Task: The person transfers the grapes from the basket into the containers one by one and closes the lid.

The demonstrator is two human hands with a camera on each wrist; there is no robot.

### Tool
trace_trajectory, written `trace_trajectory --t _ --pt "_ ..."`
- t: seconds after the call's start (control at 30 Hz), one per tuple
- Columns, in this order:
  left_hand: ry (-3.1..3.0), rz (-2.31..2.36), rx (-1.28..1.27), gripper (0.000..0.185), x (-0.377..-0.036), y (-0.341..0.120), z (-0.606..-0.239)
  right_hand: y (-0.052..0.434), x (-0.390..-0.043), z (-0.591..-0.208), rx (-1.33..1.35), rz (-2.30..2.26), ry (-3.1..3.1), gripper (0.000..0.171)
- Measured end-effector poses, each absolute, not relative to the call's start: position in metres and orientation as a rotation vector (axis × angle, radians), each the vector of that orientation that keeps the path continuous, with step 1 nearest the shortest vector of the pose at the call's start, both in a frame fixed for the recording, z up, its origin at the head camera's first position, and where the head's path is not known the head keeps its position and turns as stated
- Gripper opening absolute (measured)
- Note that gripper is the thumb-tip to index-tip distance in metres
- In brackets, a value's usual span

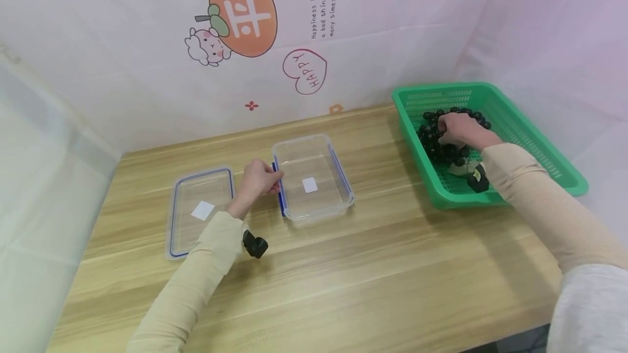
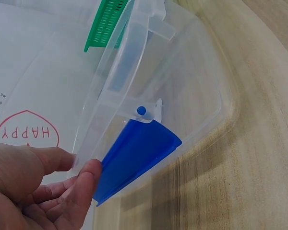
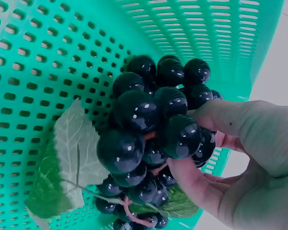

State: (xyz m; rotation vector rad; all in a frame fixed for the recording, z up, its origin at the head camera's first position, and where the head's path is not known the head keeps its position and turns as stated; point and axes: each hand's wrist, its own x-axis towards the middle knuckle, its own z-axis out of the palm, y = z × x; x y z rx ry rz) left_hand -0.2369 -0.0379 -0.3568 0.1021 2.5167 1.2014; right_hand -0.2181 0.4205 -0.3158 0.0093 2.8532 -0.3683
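Observation:
A clear plastic container (image 1: 314,178) with blue side clasps stands open at mid-table. My left hand (image 1: 269,180) pinches its left rim by the blue clasp (image 2: 134,155); in the left wrist view the thumb and fingers (image 2: 81,184) close on that edge. My right hand (image 1: 453,128) is down in the green basket (image 1: 535,146) at the right. It grips a bunch of dark grapes (image 3: 144,134), thumb and fingers (image 3: 230,120) curled round the cluster. Pale green leaves (image 3: 72,158) lie under the bunch.
The container's flat clear lid (image 1: 198,208) with a blue seal lies on the wooden table (image 1: 373,266) left of my left hand. A white label (image 1: 309,184) sits on the container's floor. Curtained walls close in the back and both sides.

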Motion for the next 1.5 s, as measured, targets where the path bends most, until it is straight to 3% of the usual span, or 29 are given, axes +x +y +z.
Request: trace_trajectory --t 1.5 --pt "2.509 1.242 0.105 0.023 -0.236 -0.042 -0.358 0.401 -0.216 -0.242 -0.082 -0.124 3.000 0.039"
